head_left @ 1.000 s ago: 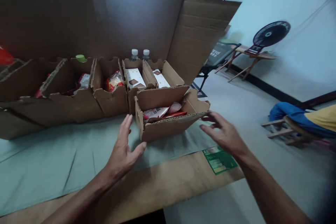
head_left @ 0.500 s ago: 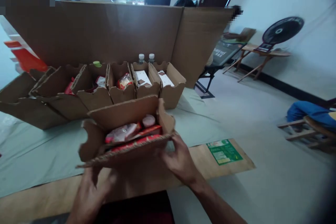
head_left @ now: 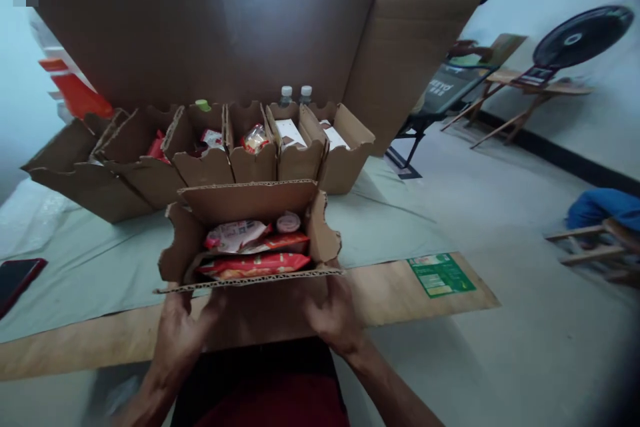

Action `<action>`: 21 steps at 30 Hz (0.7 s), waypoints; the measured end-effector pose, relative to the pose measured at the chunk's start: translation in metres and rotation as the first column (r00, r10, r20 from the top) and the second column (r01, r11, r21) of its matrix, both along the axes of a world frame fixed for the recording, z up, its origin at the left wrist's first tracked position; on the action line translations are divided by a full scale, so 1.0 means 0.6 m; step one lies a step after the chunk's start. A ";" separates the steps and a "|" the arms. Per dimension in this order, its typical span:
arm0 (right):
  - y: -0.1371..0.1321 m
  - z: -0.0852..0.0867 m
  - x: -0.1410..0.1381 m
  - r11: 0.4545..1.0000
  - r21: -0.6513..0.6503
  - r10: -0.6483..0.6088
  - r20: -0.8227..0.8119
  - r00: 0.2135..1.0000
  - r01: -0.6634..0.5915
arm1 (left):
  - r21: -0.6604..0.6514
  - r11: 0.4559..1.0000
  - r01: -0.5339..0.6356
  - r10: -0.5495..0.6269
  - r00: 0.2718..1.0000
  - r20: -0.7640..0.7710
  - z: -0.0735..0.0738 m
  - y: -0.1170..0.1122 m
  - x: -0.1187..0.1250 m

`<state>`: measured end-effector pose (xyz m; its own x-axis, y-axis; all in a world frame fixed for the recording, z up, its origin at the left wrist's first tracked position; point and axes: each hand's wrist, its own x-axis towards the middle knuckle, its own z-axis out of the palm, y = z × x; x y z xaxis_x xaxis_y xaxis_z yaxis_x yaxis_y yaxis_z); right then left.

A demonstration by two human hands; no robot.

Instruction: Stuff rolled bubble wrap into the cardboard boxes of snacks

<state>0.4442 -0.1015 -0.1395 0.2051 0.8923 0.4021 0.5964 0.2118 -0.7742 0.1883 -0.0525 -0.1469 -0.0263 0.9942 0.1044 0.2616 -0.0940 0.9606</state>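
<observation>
An open cardboard box (head_left: 260,307) is gripped between my two hands at the table's near edge. Its left side is in my left hand (head_left: 185,327), thumb against the front wall. My right hand (head_left: 335,313) grips the right side the same way; the other fingers of both hands are partly hidden by the box. Inside lie a red snack packet (head_left: 255,265), a pink and white packet (head_left: 237,236), an orange-red packet (head_left: 287,241) and a small round-ended item (head_left: 289,222) whose kind I cannot make out.
Behind stands a row of several open cardboard boxes (head_left: 250,170) with packets and white cartons. A tall cardboard panel (head_left: 225,40) rises beyond them, two bottles (head_left: 306,95) before it. A phone (head_left: 20,280) lies left. To the right are a fan (head_left: 575,40) and a seated person's leg (head_left: 600,207).
The box has levelled out from its tilt, and both hands have moved with it. My view has shifted, so a phone now shows at the left.
</observation>
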 end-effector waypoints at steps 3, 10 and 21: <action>0.027 0.005 -0.022 0.999 -0.020 0.037 -0.036 0.999 -0.037 | -0.038 0.997 -0.065 0.066 0.997 0.028 0.023 0.025 -0.012; 0.037 -0.019 0.096 0.999 -0.028 0.039 -0.002 0.999 -0.039 | -0.061 0.996 0.064 -0.054 0.986 0.155 0.006 0.071 0.036; 0.159 -0.027 0.170 0.905 -0.059 0.421 -0.019 0.907 -0.421 | -0.182 0.983 0.031 -0.012 0.994 0.105 -0.034 0.049 0.027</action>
